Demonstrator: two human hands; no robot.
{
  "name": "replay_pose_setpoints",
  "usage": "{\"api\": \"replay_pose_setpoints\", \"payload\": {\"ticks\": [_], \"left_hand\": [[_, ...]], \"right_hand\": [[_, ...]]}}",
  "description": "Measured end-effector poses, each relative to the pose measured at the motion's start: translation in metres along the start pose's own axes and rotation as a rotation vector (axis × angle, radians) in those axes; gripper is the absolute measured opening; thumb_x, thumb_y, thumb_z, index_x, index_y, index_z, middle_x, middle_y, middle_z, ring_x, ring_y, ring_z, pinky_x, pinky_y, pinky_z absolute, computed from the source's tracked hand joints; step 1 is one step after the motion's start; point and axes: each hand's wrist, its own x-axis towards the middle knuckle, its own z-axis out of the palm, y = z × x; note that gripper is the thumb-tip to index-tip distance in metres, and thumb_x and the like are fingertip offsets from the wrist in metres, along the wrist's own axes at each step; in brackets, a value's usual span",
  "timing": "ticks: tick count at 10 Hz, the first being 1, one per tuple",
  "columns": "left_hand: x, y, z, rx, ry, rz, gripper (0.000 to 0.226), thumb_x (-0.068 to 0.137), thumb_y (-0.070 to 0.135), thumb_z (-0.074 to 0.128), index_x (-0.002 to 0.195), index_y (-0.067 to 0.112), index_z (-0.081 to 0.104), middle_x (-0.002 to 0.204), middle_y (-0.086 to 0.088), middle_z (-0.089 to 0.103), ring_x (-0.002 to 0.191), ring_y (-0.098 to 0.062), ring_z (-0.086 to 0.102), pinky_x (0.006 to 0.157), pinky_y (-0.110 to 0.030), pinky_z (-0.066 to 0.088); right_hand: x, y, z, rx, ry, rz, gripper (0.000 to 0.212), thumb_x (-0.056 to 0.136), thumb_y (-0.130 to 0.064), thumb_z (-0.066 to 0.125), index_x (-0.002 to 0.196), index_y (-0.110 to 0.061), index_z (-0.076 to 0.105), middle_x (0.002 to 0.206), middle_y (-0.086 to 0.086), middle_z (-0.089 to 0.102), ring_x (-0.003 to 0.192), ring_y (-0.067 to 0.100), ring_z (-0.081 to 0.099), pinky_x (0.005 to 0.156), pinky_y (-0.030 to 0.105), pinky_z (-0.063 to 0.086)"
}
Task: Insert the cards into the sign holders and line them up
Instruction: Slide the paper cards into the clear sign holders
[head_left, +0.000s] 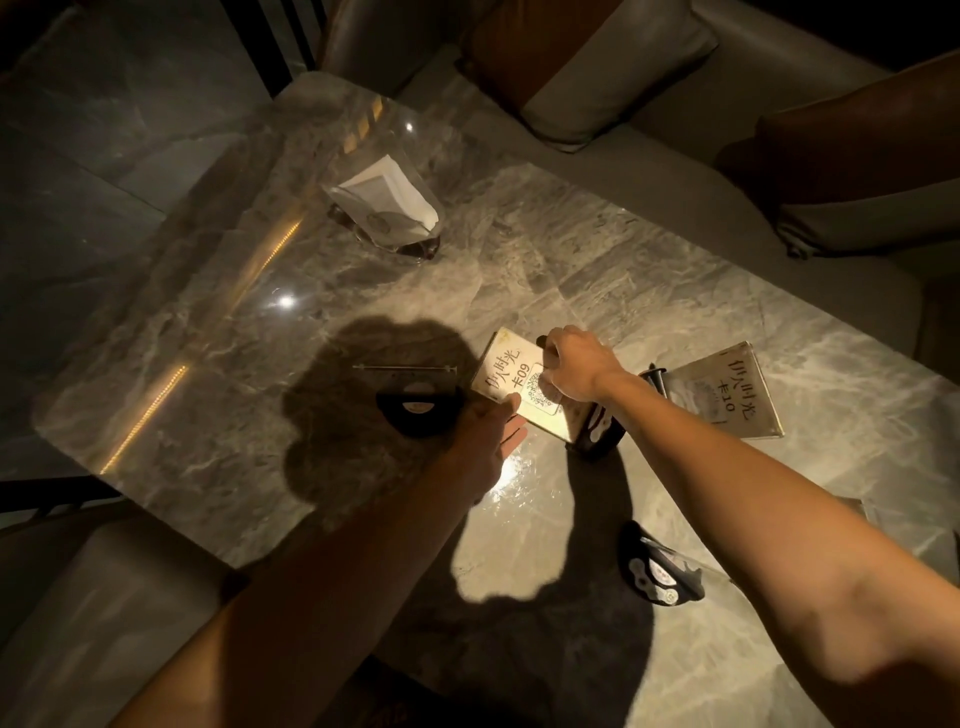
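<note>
— Where is the card?

— The card (511, 387), printed with large characters and "09", sits tilted over the middle of the marble table (597, 249), held between both hands. The left hand (488, 436) supports its near lower edge, fingers closed on that edge from beneath. The right hand (571, 371) grips its far right side, fingers curled onto the card's face.

— And the holders?

— Just under the right wrist stands a dark sign holder base (597, 431), touching or nearly touching the card's lower right corner; I cannot tell which. Left of the card stands an empty clear holder (415, 402) on a black base. To the right, another holder (727, 397) leans back, showing a "10" card. A fourth black base (657, 571) lies nearer the person.

— Anything farther off?

— A clear stand with white paper (387, 210), well apart at the far side.
</note>
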Motion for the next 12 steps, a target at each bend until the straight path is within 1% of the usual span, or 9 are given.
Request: {"api": "replay_pose_setpoints", "payload": {"ticks": [1, 2, 3, 4, 5, 6, 8, 10, 12], "left_hand": [[-0.011, 0.006, -0.001, 0.096, 0.023, 0.101, 0.012, 0.094, 0.013, 0.065, 0.102, 0.005, 0.060, 0.105, -0.018, 0.069, 0.090, -0.028, 0.072, 0.077, -0.035, 0.060], [-0.029, 0.023, 0.006, 0.129, -0.073, 0.178, 0.024, 0.087, 0.015, 0.068, 0.102, -0.001, 0.060, 0.105, -0.021, 0.070, 0.091, -0.031, 0.072, 0.075, -0.036, 0.061], [-0.043, 0.037, 0.010, 0.184, -0.119, 0.347, 0.012, 0.089, 0.003, 0.068, 0.095, -0.003, 0.058, 0.095, -0.015, 0.067, 0.085, -0.029, 0.069, 0.063, -0.027, 0.060], [-0.054, 0.045, 0.014, 0.253, -0.033, 0.444, 0.010, 0.091, 0.000, 0.067, 0.096, 0.003, 0.059, 0.092, -0.011, 0.066, 0.087, -0.029, 0.065, 0.062, -0.026, 0.058], [-0.060, 0.045, 0.012, 0.349, -0.080, 0.581, 0.017, 0.086, 0.002, 0.074, 0.086, 0.017, 0.066, 0.084, -0.003, 0.070, 0.084, -0.026, 0.066, 0.077, -0.039, 0.059], [-0.063, 0.042, 0.009, 0.382, -0.084, 0.604, 0.020, 0.082, 0.005, 0.077, 0.082, 0.022, 0.067, 0.083, -0.005, 0.072, 0.081, -0.024, 0.066, 0.082, -0.046, 0.056], [-0.073, 0.027, 0.002, 0.474, -0.130, 0.661, 0.013, 0.084, 0.007, 0.077, 0.093, 0.012, 0.070, 0.088, -0.002, 0.073, 0.086, -0.020, 0.069, 0.082, -0.038, 0.059], [-0.079, 0.008, -0.010, 0.563, -0.160, 0.668, 0.019, 0.084, 0.009, 0.077, 0.102, 0.009, 0.071, 0.094, -0.004, 0.074, 0.093, -0.021, 0.070, 0.082, -0.026, 0.056], [-0.092, 0.009, -0.012, 0.688, -0.179, 0.692, 0.034, 0.085, 0.016, 0.077, 0.116, 0.007, 0.067, 0.112, -0.012, 0.073, 0.104, -0.021, 0.070, 0.099, -0.042, 0.054]], "right_hand": [[-0.015, 0.006, -0.005, 0.284, 0.035, 0.044, 0.022, 0.090, -0.010, 0.069, 0.105, -0.014, 0.052, 0.108, 0.007, 0.063, 0.096, 0.025, 0.060, 0.071, 0.031, 0.046], [-0.033, 0.011, -0.012, 0.441, 0.099, 0.071, 0.023, 0.089, -0.008, 0.070, 0.106, -0.011, 0.054, 0.100, 0.005, 0.065, 0.090, 0.023, 0.062, 0.063, 0.027, 0.044], [-0.058, 0.011, -0.018, 0.656, 0.189, 0.091, 0.021, 0.089, -0.005, 0.068, 0.109, -0.011, 0.062, 0.102, 0.005, 0.071, 0.093, 0.022, 0.068, 0.067, 0.025, 0.052], [-0.076, 0.009, -0.018, 0.770, 0.272, 0.125, 0.016, 0.089, -0.002, 0.066, 0.097, -0.015, 0.068, 0.101, 0.004, 0.073, 0.097, 0.022, 0.070, 0.076, 0.030, 0.058], [-0.098, 0.007, -0.009, 0.845, 0.402, 0.182, 0.016, 0.090, -0.002, 0.064, 0.089, -0.014, 0.074, 0.101, 0.006, 0.076, 0.099, 0.024, 0.071, 0.090, 0.040, 0.058], [-0.110, 0.005, 0.002, 0.853, 0.467, 0.227, 0.010, 0.091, -0.007, 0.067, 0.093, -0.011, 0.076, 0.098, 0.006, 0.076, 0.096, 0.025, 0.071, 0.092, 0.042, 0.056], [-0.147, -0.001, 0.030, 0.799, 0.529, 0.265, 0.009, 0.093, -0.011, 0.066, 0.087, -0.013, 0.072, 0.089, 0.002, 0.072, 0.085, 0.020, 0.065, 0.079, 0.031, 0.051], [-0.172, 0.002, 0.065, 0.788, 0.517, 0.292, 0.007, 0.093, -0.013, 0.067, 0.092, -0.009, 0.071, 0.091, 0.006, 0.075, 0.088, 0.026, 0.069, 0.082, 0.039, 0.055], [-0.182, -0.005, 0.064, 0.783, 0.461, 0.256, 0.023, 0.093, -0.008, 0.064, 0.116, -0.009, 0.067, 0.100, 0.005, 0.072, 0.095, 0.024, 0.068, 0.081, 0.031, 0.051]]}}
